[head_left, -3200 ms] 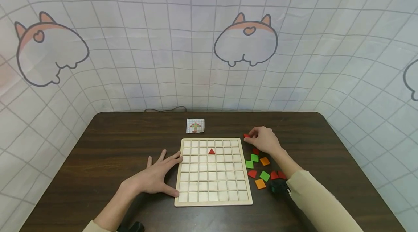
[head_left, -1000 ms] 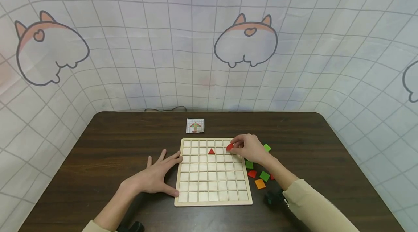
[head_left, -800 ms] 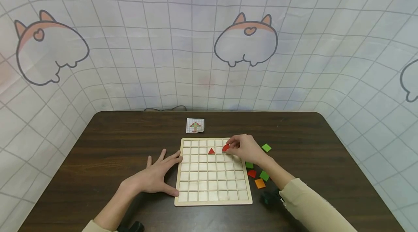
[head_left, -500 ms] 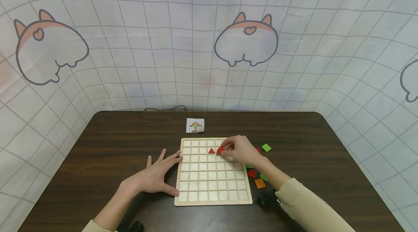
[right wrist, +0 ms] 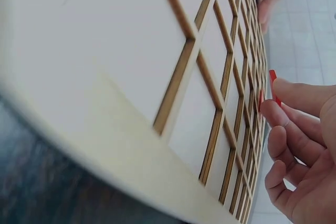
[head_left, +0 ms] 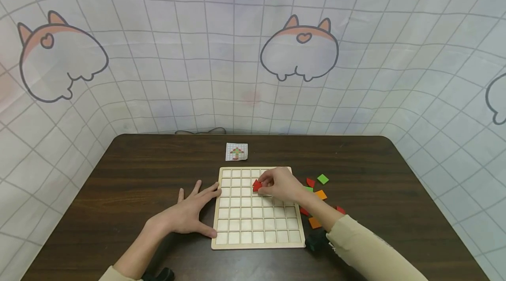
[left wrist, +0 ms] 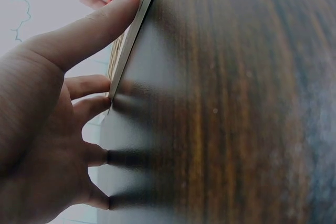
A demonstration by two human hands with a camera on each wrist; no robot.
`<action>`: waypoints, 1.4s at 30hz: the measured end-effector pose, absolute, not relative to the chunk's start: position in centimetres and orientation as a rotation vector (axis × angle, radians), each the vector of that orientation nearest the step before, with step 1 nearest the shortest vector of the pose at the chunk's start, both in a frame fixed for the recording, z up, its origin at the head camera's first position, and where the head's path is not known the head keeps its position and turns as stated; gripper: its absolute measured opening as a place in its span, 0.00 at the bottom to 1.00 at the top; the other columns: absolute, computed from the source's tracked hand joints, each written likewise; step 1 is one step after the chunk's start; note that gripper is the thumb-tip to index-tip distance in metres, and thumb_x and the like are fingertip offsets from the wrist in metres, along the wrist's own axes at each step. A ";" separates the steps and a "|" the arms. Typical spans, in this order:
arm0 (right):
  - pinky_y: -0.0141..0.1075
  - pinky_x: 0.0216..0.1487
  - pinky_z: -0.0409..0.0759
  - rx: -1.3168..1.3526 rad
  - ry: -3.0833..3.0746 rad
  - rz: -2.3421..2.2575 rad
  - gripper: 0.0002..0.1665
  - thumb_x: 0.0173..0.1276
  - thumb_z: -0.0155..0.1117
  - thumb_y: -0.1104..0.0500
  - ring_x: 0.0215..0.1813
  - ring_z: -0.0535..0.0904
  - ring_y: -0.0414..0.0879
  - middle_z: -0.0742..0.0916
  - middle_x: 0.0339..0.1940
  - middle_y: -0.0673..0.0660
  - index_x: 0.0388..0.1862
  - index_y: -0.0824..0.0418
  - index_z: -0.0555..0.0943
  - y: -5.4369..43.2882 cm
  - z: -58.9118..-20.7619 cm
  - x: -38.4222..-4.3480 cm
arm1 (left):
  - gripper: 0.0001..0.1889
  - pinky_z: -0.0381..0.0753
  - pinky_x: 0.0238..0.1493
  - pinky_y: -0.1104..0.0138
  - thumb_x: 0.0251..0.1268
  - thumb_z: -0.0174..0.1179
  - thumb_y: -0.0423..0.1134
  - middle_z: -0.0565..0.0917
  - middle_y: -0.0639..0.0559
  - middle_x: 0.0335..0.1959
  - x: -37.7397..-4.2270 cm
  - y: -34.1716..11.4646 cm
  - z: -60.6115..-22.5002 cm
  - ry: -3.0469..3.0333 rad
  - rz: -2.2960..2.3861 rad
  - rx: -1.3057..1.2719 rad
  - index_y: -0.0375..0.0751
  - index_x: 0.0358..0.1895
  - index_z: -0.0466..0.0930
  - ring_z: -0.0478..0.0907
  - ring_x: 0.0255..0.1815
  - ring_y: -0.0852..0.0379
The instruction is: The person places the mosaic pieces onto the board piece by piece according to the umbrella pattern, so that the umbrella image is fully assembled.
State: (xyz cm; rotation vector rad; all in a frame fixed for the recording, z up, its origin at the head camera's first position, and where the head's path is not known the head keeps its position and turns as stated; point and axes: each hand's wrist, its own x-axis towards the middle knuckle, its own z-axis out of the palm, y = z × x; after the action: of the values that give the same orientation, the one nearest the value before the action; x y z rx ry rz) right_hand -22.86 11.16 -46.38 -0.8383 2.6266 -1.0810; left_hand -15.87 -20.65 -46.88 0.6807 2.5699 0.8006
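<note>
A wooden grid board [head_left: 240,213] lies mid-table. Along its left edge, my left hand [head_left: 189,213] rests with fingers spread, thumb and fingertips touching the rim. The left wrist view shows that thumb [left wrist: 100,30] on the board's side. Over the board's upper middle, my right hand [head_left: 281,184] pinches a red quarter-circle tile [head_left: 257,188] between thumb and fingers. In the right wrist view the tile [right wrist: 275,86] stands tilted, seen on edge, above the grid. A red triangle tile [head_left: 255,181] lies in a cell just behind it, partly covered.
Loose tiles lie right of the board: a green square [head_left: 323,179], a red quarter-circle [head_left: 310,182], orange squares [head_left: 321,194] and others partly hidden by the right arm. A small paper card [head_left: 236,152] with a coloured grid pattern lies behind the board.
My right hand picked up the red tile beyond the board's upper right and carried it left across the board to beside the red triangle. My left hand has stayed put.
</note>
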 end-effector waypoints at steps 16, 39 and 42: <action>0.35 0.38 0.79 -0.857 2.688 -0.948 0.12 0.63 0.79 0.59 0.31 0.79 0.36 0.85 0.28 0.44 0.43 0.62 0.88 8.7 -46.6 -22.6 | 0.57 0.23 0.63 0.23 0.51 0.78 0.61 0.48 0.48 0.85 -15.9 -20.6 -46.9 2.564 0.816 0.689 0.45 0.82 0.59 0.28 0.81 0.31; 0.36 0.38 0.77 -0.904 2.718 -0.856 0.11 0.64 0.77 0.58 0.28 0.76 0.36 0.82 0.23 0.42 0.43 0.59 0.87 7.5 -46.7 -22.4 | 0.57 0.24 0.62 0.22 0.50 0.78 0.61 0.49 0.48 0.84 -15.8 -20.8 -46.6 2.577 0.818 0.697 0.44 0.81 0.59 0.29 0.81 0.30; 0.36 0.38 0.77 -0.932 2.719 -0.850 0.09 0.65 0.76 0.59 0.28 0.76 0.35 0.82 0.24 0.42 0.43 0.58 0.87 7.5 -46.9 -22.4 | 0.57 0.24 0.62 0.22 0.51 0.78 0.61 0.49 0.48 0.85 -15.8 -20.7 -46.8 2.574 0.812 0.696 0.44 0.81 0.59 0.28 0.81 0.31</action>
State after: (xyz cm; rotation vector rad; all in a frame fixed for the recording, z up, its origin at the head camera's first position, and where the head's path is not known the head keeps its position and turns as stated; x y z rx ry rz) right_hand -22.44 7.52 -46.87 -0.9322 2.7186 -0.8503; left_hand -15.82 -20.75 -46.75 0.6957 2.5742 0.8120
